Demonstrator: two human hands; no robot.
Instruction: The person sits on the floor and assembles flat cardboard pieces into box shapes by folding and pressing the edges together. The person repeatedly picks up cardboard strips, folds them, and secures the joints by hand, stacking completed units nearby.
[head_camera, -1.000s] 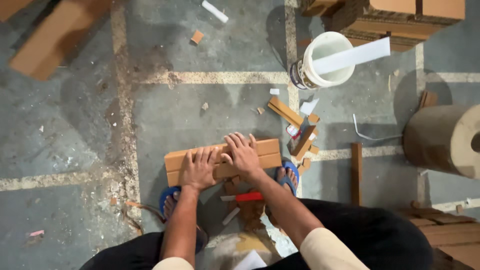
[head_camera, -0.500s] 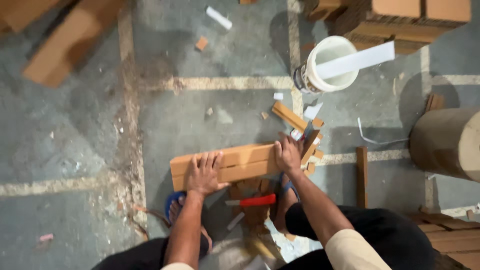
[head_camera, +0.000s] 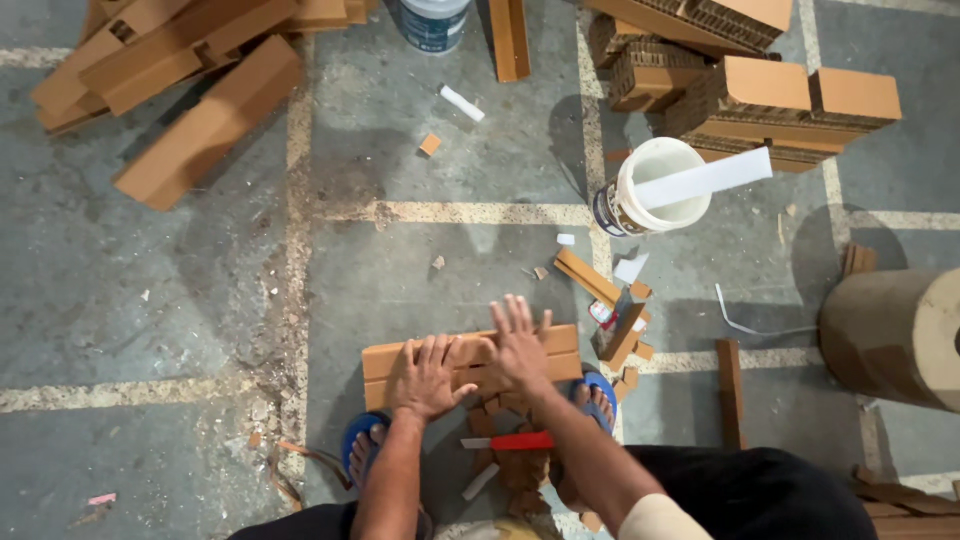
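Both hands press flat on a long cardboard block (head_camera: 470, 355) on the concrete floor (head_camera: 180, 300) — left hand (head_camera: 428, 377) and right hand (head_camera: 520, 345), fingers spread, gripping nothing.

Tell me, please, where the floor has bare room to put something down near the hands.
Free: floor left of the cardboard block under both hands, and ahead of it up to the pale line. Crowded: scraps to the right, near the white bucket.

Left hand (head_camera: 428, 375) and right hand (head_camera: 520, 343) flat, fingers spread
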